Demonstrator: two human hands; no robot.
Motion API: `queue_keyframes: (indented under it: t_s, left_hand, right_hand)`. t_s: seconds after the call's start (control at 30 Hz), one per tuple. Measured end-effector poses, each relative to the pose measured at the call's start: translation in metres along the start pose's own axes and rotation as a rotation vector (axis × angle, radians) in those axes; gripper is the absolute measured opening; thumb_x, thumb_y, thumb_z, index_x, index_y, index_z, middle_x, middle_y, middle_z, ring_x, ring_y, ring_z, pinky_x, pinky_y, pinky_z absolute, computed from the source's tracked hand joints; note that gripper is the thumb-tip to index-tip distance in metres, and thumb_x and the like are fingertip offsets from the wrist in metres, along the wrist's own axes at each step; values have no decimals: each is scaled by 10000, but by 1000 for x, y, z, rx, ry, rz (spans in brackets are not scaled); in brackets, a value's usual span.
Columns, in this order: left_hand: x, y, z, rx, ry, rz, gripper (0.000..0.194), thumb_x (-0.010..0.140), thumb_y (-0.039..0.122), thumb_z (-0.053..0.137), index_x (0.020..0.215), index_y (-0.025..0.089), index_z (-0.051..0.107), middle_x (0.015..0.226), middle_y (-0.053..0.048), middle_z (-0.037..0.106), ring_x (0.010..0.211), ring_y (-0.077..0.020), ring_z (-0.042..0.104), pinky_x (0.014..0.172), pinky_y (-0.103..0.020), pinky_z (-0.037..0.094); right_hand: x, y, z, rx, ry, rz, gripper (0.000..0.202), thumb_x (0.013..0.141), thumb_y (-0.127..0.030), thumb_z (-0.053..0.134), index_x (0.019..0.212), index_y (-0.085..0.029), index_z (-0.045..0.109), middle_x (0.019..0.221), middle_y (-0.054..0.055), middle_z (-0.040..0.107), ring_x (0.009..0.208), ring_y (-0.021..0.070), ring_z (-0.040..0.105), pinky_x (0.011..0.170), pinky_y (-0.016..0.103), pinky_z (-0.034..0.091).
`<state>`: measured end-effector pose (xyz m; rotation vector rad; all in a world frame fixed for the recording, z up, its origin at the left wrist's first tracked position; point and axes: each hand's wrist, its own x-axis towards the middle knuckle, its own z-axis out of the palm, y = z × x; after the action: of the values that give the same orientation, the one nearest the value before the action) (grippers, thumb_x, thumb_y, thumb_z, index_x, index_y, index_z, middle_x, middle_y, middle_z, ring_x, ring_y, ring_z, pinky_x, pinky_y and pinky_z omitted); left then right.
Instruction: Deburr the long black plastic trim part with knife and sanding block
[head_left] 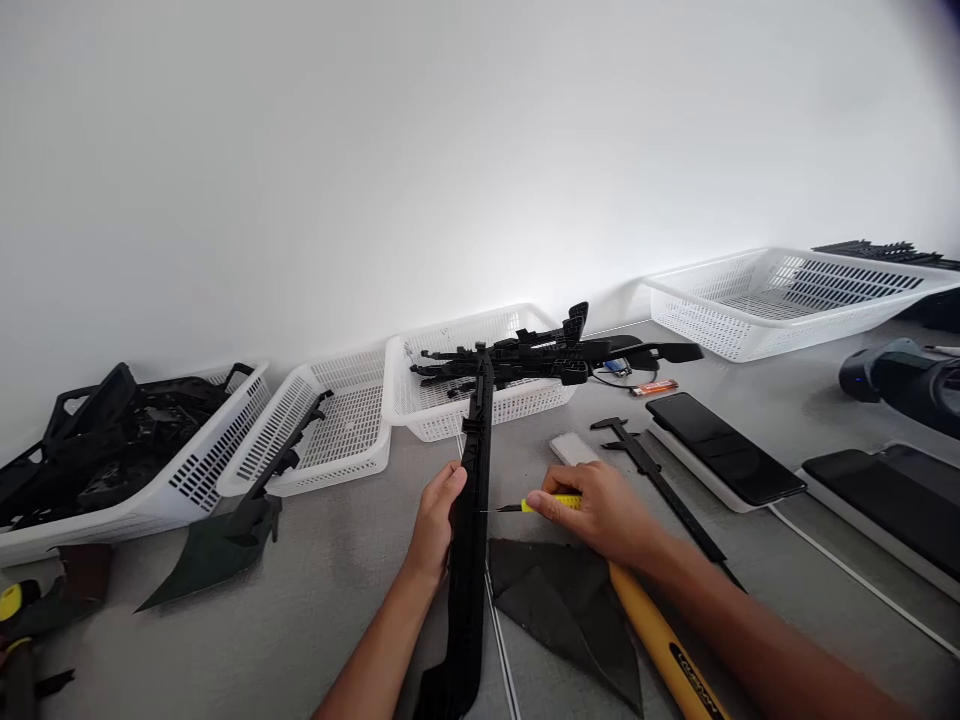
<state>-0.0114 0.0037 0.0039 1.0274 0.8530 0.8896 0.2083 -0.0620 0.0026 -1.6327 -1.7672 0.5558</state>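
My left hand (436, 515) is closed around a long black plastic trim strip (471, 500), which stands on end in front of me with clips along its length. In my right hand (589, 508) is a yellow-handled craft knife (551, 502). Its thin tip points left and reaches the strip's right edge; whether it touches cannot be made out. Below the knife lies a dark piece of cloth or leather (574, 610). Under my right forearm runs a thick yellow tool handle (667, 650) with its head hidden.
A white basket (495, 405) of black parts stands behind the strip. More white baskets (371, 462) line the wall, one at left piled with black parts. At right lie a caliper (652, 470), a phone (724, 445) on a white box, an orange lighter (654, 388) and a white cable.
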Motion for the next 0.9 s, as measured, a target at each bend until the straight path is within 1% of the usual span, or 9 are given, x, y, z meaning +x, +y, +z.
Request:
queue_keyframes:
  t_s: [0.1,0.27,0.33,0.4,0.53,0.63,0.73,0.83,0.9]
  left_hand:
    - [0,1,1,-11,8,0,397,835,498,776,768,212,508,662,78,409,549,-74,363,529,-191,376]
    - [-1,4,3,-13,36,22,280,783,424,776,852,190,638,722,50,531,614,-94,452,574,-204,415]
    - [0,4,3,-13,38,20,289,767,427,773,890,182,679,754,30,590,655,-112,507,593,-213,429]
    - [0,3,2,-9,62,5,330,739,431,771,937,173,717,753,18,617,692,-136,552,601,-224,440]
    - [2,-1,-1,-10,149,-40,404,665,391,765,994,157,750,653,45,581,614,-139,535,557,-238,431]
    - [1,-2,-3,-14,134,-52,357,655,376,776,931,151,746,628,46,573,570,-131,521,536,-239,422]
    - [1,-2,-2,-11,108,-36,310,683,426,796,817,158,711,654,30,585,579,-123,523,535,-232,414]
    - [0,0,-1,6,76,-19,366,730,506,804,783,165,683,694,15,598,593,-117,515,533,-229,404]
    - [0,0,0,23,43,-12,403,739,541,817,772,167,672,680,23,573,577,-108,485,529,-228,394]
  right_hand:
    - [0,2,1,6,6,10,611,970,-730,540,669,-208,643,621,13,637,595,159,534,606,302,285]
    - [1,4,2,27,12,35,623,969,-736,525,679,-204,671,638,12,656,616,162,570,610,296,314]
    - [1,4,2,32,15,43,628,963,-742,527,677,-202,673,632,9,649,615,160,562,608,297,308]
    - [1,4,3,38,17,49,637,962,-744,524,663,-198,664,616,5,628,602,152,538,604,300,298]
    - [2,5,3,63,19,59,654,972,-740,496,641,-192,628,608,0,585,595,143,493,590,299,281]
    - [2,6,3,80,20,65,669,978,-745,466,628,-190,596,614,1,563,600,141,471,578,298,264]
    - [2,4,5,87,-7,46,667,966,-751,484,620,-191,589,594,-6,538,588,137,442,572,299,252]
    - [2,3,7,90,-25,34,659,969,-745,496,629,-191,603,584,-12,537,581,132,436,575,298,258]
    - [1,3,9,90,-17,42,662,976,-747,487,637,-190,606,587,-12,543,584,133,443,580,296,267]
